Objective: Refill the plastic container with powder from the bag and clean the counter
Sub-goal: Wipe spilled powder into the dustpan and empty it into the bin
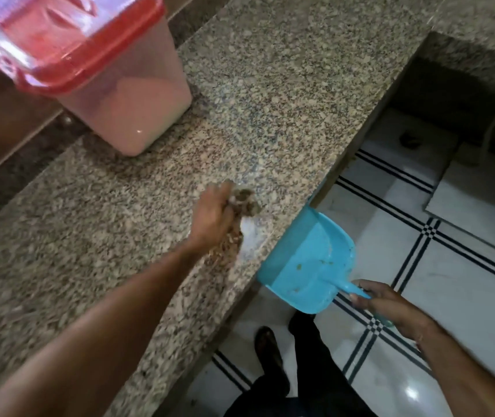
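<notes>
A clear plastic container [126,106] with a red lid stands at the back left of the speckled granite counter [270,85], with pale powder inside. My left hand [214,215] is closed on a crumpled brownish cloth [244,201] pressed on the counter near its front edge. A patch of white powder [250,239] lies just right of the hand. My right hand [390,305] grips the handle of a blue dustpan [306,266], held below the counter's edge beside the powder. No bag is in view.
The counter's edge runs diagonally from upper right to lower middle. Beyond it lies a white tiled floor [435,281] with black lines. My dark trousers and a shoe [267,344] show below. A dark recess [450,94] opens under the counter at the upper right.
</notes>
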The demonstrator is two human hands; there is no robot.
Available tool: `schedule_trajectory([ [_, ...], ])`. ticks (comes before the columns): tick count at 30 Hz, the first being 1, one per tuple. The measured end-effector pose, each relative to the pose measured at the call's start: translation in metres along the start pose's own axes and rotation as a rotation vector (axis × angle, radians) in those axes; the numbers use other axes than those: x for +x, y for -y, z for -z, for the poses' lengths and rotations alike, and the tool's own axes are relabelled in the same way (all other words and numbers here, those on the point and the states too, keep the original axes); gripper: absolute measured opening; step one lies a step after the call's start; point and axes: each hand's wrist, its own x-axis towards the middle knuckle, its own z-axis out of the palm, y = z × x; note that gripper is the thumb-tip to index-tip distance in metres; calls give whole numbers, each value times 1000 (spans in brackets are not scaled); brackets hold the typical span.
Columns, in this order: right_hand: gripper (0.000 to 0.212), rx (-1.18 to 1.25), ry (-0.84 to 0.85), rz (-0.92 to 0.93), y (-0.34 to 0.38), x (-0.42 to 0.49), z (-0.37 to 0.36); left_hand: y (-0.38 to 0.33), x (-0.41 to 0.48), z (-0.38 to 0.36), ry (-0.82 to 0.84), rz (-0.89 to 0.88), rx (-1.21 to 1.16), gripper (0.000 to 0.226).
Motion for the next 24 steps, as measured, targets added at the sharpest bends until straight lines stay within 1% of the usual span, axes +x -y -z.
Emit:
schedule_trajectory([
  [3,11,2,-17,7,-2,-5,-9,38,14,24,-126,231,81,19],
  [5,12,-19,-14,17,-4,-7,-11,63,12,29,-137,412,182,21],
  [6,13,-29,-5,21,-5,-7,-11,69,7,25,-118,465,231,24],
  [7,14,-39,9,20,-6,-7,-12,67,0,16,-111,459,251,25],
  [8,15,-47,20,19,-6,-8,-13,55,-7,6,-117,399,253,25],
  [11,16,-47,30,19,-6,-6,-14,5,-17,-32,-79,109,149,20],
  [12,16,-47,36,25,-5,-5,-14,-2,-15,-44,-41,33,128,18],
  [13,16,-47,35,28,-3,-3,-12,-9,-10,-45,-18,10,93,19],
  [14,16,-45,36,32,-1,-2,-10,-7,0,-42,-32,33,71,23],
  [15,16,-41,34,33,1,0,-7,1,12,-35,-82,84,58,30],
  [16,16,-42,32,28,4,2,-1,11,25,-27,-147,171,61,34],
  [18,16,-47,39,20,11,8,5,38,44,-8,-228,388,109,27],
  [20,16,-43,45,16,17,16,16,51,64,-6,-196,535,188,28],
  [21,16,-49,51,18,20,21,21,44,70,-10,-180,545,215,32],
  [22,16,-57,61,18,24,26,26,35,75,-23,-158,498,241,34],
  [24,15,-64,82,5,31,34,35,2,72,-55,-126,272,239,31],
])
